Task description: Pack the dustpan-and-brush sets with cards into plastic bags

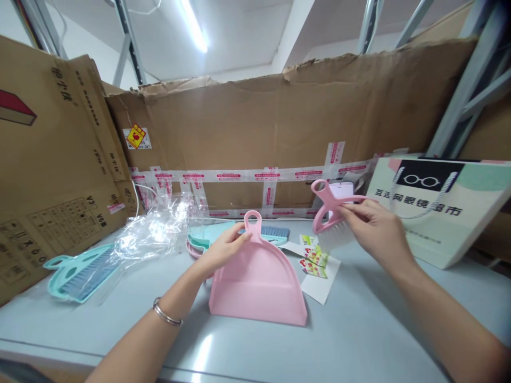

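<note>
A pink dustpan (255,282) stands tilted up in the middle of the table, its wide edge toward me. My left hand (227,247) pinches it beside the looped handle. Off to the right, my right hand (369,226) grips a pink hand brush (333,205) by one end, raised above the tabletop. The brush's pale bristles point down. Behind the dustpan lie a turquoise dustpan (207,232) and a blue-bristled brush (275,232), both partly hidden by my left hand and the pink pan.
Clear plastic wrap (159,229) and a turquoise dustpan-and-brush set (82,274) lie at left. Printed cards (315,260) rest right of the pan. A phone (341,190) stands behind the pink brush. Cardboard boxes (239,127) wall the back; a paper bag (431,213) stands right.
</note>
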`<state>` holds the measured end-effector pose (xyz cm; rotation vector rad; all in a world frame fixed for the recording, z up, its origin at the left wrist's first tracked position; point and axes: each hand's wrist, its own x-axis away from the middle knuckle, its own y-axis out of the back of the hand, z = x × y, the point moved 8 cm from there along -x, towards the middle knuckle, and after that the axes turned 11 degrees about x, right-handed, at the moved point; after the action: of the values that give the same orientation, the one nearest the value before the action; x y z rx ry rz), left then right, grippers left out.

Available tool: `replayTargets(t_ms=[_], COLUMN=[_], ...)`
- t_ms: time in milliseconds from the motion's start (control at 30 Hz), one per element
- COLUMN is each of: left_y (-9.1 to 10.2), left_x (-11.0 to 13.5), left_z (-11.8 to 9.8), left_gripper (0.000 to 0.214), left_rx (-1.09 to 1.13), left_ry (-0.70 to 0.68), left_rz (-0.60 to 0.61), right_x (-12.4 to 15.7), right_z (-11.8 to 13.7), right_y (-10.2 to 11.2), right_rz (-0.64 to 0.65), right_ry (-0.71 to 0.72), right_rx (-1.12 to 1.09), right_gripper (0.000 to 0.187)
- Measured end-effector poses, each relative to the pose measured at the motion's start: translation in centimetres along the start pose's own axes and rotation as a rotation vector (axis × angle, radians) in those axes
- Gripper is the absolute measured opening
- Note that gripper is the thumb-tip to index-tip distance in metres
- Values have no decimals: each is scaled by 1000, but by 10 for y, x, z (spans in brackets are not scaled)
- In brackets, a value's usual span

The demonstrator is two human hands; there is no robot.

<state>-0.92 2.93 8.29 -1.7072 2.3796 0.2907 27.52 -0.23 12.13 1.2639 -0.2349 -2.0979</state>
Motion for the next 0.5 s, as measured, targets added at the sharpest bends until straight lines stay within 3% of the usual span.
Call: replayTargets(t_ms=[133,367,500], left_y=[2,3,2], left_x=[-1,-4,-2], left_z=[8,18,19], left_gripper=[22,24,28], left_rx=[-160,-245,-220], left_ry=[-27,11,54], left_rz=[-45,-34,-28], right_x=[6,21,24], right_z=[10,2,-1], right_y=[-4,-43,-46], right_rz=[-18,247,228], right_ry=[18,-281,-362], right_rx=[-37,-387,-538], right_gripper=[26,29,34])
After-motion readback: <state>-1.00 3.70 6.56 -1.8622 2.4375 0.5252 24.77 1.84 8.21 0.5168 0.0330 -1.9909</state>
